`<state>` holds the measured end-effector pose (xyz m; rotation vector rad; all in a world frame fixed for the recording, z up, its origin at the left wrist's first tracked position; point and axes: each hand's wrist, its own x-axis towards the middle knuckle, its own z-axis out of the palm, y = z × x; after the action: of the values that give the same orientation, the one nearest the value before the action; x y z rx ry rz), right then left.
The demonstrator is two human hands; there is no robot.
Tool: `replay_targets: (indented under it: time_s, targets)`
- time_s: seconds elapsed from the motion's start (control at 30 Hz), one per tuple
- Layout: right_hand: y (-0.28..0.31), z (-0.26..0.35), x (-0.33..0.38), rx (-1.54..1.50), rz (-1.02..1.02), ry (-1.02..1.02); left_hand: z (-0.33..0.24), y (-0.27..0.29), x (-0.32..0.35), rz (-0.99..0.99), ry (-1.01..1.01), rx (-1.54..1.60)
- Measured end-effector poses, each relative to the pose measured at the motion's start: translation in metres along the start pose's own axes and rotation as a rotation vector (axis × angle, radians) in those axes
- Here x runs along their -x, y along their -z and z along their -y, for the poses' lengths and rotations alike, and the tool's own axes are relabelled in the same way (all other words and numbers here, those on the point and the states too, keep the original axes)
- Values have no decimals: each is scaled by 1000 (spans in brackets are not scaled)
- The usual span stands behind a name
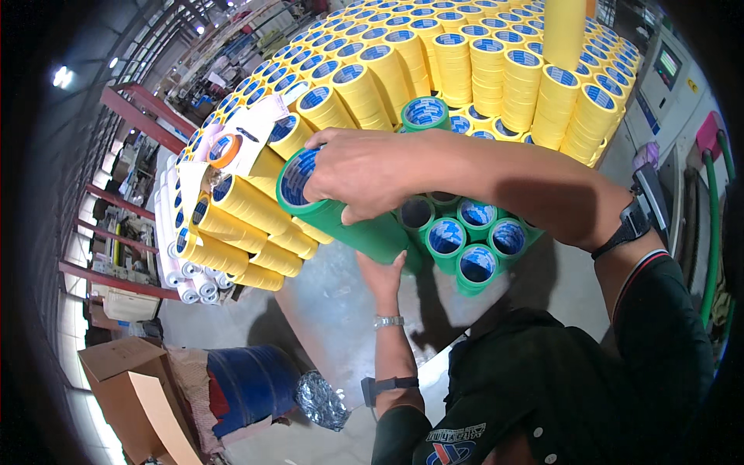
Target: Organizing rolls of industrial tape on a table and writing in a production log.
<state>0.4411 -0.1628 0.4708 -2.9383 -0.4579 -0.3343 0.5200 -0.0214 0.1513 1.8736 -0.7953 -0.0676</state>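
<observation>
A tall green stack of tape rolls (364, 232), or one long roll, leans to the left between my hands. Its open blue-lined core faces up at the upper left. My right hand (360, 170) grips that top end, with fingers hooked over the rim and into the core. Lower down, my left hand (380, 271) holds the stack near its bottom end, thumb showing on the green side and the other fingers mostly hidden. Close by on the right stand several upright green tape stacks (475, 265), partly covered by my right forearm. Another green stack (426, 114) rises behind it.
Many yellow tape stacks (457, 70) crowd the far side of the table; some yellow ones (248, 205) lie tilted at left. An orange tape roll (225, 150) and a pen (248, 135) rest on paper. A cardboard box (136, 387) and blue drum (252, 387) stand lower left.
</observation>
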Motion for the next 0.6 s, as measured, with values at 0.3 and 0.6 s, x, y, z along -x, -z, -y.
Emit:
replay_targets:
  time_s: [0.3,0.6]
  targets:
    - [-7,23,18,26,-92,35,-13,22,-3,-182,19,-69]
    - [-66,80,73,-109,-121,239,24,23,144,-148,15,-138]
